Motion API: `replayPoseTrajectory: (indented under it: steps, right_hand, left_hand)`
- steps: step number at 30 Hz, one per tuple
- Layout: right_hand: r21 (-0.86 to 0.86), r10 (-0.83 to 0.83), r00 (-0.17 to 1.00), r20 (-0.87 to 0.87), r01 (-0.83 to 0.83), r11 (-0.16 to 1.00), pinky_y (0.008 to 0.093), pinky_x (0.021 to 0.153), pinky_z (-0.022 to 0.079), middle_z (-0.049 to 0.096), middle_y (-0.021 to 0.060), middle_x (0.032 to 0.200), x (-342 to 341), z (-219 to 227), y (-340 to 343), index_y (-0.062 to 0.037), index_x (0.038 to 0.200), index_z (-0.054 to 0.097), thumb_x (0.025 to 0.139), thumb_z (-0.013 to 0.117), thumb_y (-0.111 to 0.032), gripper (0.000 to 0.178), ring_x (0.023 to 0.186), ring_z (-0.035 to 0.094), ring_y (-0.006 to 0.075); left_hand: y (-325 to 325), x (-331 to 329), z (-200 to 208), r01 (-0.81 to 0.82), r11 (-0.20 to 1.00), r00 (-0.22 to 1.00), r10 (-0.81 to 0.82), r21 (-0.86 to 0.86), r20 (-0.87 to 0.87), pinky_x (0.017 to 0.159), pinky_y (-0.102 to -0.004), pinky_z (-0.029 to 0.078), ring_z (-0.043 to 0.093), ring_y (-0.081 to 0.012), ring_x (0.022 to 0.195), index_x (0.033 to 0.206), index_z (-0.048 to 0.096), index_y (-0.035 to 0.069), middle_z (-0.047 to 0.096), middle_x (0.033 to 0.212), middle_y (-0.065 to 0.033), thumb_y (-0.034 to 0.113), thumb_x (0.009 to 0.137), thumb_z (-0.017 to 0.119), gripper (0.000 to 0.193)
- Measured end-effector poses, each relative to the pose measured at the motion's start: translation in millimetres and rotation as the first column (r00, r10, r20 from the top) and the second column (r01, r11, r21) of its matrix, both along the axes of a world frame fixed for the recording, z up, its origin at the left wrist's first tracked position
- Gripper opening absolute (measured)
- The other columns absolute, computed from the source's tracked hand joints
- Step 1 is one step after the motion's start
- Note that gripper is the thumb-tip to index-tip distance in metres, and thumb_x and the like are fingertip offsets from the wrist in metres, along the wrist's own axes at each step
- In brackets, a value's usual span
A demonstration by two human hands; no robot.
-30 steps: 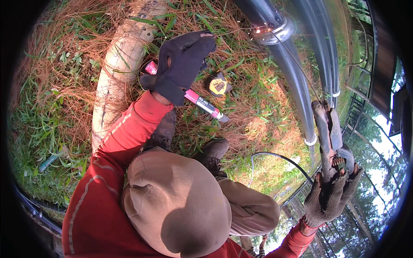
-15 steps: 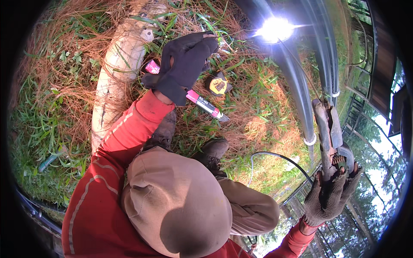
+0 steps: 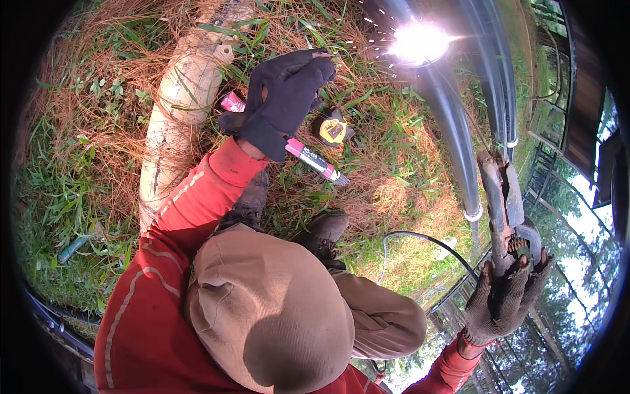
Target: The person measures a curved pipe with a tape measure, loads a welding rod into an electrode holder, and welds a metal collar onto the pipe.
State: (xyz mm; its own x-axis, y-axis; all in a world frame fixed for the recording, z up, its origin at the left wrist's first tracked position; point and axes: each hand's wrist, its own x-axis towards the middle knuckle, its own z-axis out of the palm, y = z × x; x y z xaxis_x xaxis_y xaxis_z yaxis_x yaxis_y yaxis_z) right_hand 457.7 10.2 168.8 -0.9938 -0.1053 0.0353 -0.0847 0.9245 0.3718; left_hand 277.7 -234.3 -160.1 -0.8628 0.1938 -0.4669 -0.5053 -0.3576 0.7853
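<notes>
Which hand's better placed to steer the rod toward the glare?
Right, likely: the right hand holds the clamp, and the rod runs from it toward the glare on the pipe. The left hand is apart from the clamp, near the tape measure.

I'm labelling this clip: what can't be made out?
Head view:
Weld spot on the dark grey metal pipe: lost in white glare.
That pipe's upper end: cut off by the top edge.
Whether the slim pink-and-white packet joins the bright pink piece: hidden by the black-gloved left hand.
Grip of the grey electrode holder: covered by the right hand in a brown knit glove.
</notes>
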Motion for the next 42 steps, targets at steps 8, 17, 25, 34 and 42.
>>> replayPoseTrajectory:
  steps: [8, 17, 25, 34, 42]
  right_hand:
    - [0.083, 0.01, 0.999, -0.032, -0.007, 0.997, 0.0532, 0.113, 0.051, 0.052, 0.0269, 0.162, 3.4, 2.8, 3.4, -0.0165, 0.157, 0.059, 0.093, 0.086, -0.017, 0.07, 0.146, 0.055, 0.0474]
    - [0.06, -0.014, 1.0, -0.011, 0.015, 0.998, 0.0531, 0.113, 0.051, 0.051, 0.0278, 0.162, 3.1, 0.8, 1.6, -0.0167, 0.158, 0.057, 0.092, 0.085, -0.014, 0.071, 0.146, 0.055, 0.0473]
    - [0.002, -0.037, 0.999, 0.013, 0.037, 0.999, 0.0524, 0.113, 0.053, 0.048, 0.0291, 0.164, 3.5, 0.7, 1.2, -0.0177, 0.158, 0.056, 0.092, 0.084, -0.012, 0.072, 0.145, 0.056, 0.0476]
    - [0.041, 0.027, 1.0, -0.001, -0.027, 0.999, 0.053, 0.106, 0.057, 0.048, 0.0346, 0.16, 4.9, -2.1, 7.7, -0.0109, 0.154, 0.061, 0.093, 0.081, -0.006, 0.065, 0.141, 0.058, 0.0511]
    - [0.058, 0.018, 0.999, -0.04, -0.015, 0.998, 0.0528, 0.112, 0.053, 0.052, 0.029, 0.161, 1.7, -1.1, 0.7, -0.0157, 0.158, 0.057, 0.094, 0.085, -0.016, 0.07, 0.145, 0.055, 0.0487]
  left_hand:
    - [4.7, -1.0, 9.8, -0.039, 0.998, 0.996, 0.035, 0.043, 0.086, 0.071, -0.0289, 0.062, 0.063, -0.0062, 0.077, 0.125, 0.079, 0.005, 0.078, 0.101, -0.0022, 0.026, 0.1, 0.077, 0.033]
    - [0.7, -1.0, 7.7, -0.009, 1.0, 0.999, 0.008, 0.014, 0.037, 0.073, -0.0298, 0.063, 0.063, -0.0062, 0.078, 0.126, 0.079, 0.005, 0.078, 0.102, -0.0017, 0.027, 0.101, 0.077, 0.034]
    - [1.6, -0.9, 5.5, -0.002, 1.0, 0.999, 0.002, 0.007, 0.044, 0.071, -0.0285, 0.062, 0.061, -0.0053, 0.076, 0.127, 0.078, 0.003, 0.077, 0.103, -0.0018, 0.024, 0.101, 0.075, 0.033]
    - [2.6, -0.1, 2.4, -0.043, 0.994, 0.998, 0.047, 0.098, -0.036, 0.069, -0.0283, 0.061, 0.063, -0.007, 0.074, 0.129, 0.076, 0.0, 0.077, 0.105, -0.0069, 0.015, 0.102, 0.072, 0.031]
    - [-0.5, -1.8, 10.4, -0.038, 0.999, 0.999, 0.038, -0.016, 0.012, 0.07, -0.03, 0.062, 0.063, -0.0062, 0.074, 0.124, 0.079, 0.003, 0.079, 0.101, -0.0028, 0.022, 0.099, 0.076, 0.031]
